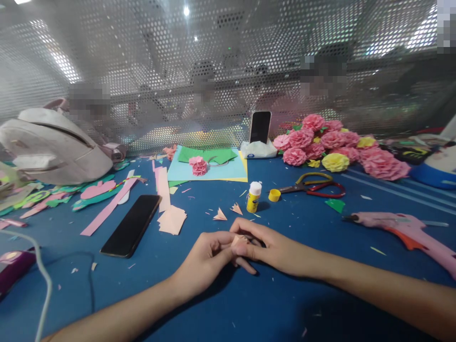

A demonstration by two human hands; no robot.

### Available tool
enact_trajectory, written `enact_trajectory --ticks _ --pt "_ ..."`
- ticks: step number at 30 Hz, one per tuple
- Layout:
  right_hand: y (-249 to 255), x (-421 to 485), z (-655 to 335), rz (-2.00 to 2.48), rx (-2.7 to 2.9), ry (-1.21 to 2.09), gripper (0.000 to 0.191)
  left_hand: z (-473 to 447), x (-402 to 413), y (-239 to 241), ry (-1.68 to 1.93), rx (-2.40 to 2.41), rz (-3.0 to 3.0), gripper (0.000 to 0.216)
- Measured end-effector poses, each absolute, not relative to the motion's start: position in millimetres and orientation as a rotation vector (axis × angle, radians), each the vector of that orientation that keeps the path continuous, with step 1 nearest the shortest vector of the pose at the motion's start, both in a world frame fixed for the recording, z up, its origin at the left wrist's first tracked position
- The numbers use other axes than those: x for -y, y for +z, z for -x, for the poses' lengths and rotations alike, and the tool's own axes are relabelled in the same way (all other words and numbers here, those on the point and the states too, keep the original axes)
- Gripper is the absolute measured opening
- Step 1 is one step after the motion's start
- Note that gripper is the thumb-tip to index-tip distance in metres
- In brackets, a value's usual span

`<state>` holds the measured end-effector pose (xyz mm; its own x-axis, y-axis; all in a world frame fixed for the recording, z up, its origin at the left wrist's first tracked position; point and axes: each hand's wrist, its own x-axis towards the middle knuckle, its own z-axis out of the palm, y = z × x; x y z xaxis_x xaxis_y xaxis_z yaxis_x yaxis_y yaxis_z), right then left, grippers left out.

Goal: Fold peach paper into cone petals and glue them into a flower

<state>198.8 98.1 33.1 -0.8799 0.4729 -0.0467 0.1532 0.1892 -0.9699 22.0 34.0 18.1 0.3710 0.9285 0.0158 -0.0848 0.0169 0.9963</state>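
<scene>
Left hand: The left hand is reaching in from the lower left, its fingers curling in and closing on a small peach paper piece.
Right hand: The right hand is coming in from the right and meeting the left, its thumb and bent fingers pinching the same paper piece.
Peach paper piece: It is sitting between the fingertips of both hands, just above the blue tabletop; fingers are partly hiding its shape.
Folded pieces: Two pointed peach bits are lying just beyond the hands.
Glue stick: A yellow glue stick with a white top is standing upright behind the right hand, and a yellow cap is resting beside it.
Scissors: Scissors with one yellow and one red handle are lying open near the cap.
Peach squares: A loose stack is lying left of the folded pieces, near a black phone.
Glue gun: A pink glue gun is lying on its side at the right.
Flowers: Pink and yellow paper flowers are crowding together at the back right; one pink flower is resting on coloured sheets.
Bag: A pale bag is leaning at the back left.
</scene>
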Motion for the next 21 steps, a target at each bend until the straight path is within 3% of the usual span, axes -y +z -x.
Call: enact_trajectory --ticks 14,21 --pt "16.1 -85.6 -190.3 0.929 2.229 1.347 0.029 -28.8 -29.8 14.2 1.001 -0.87 -1.354 0.032" --pt "23.1 -94.4 -195.3 0.715 2.212 1.542 0.031 -28.1 -31.2 18.1 1.01 -0.851 -1.293 0.038"
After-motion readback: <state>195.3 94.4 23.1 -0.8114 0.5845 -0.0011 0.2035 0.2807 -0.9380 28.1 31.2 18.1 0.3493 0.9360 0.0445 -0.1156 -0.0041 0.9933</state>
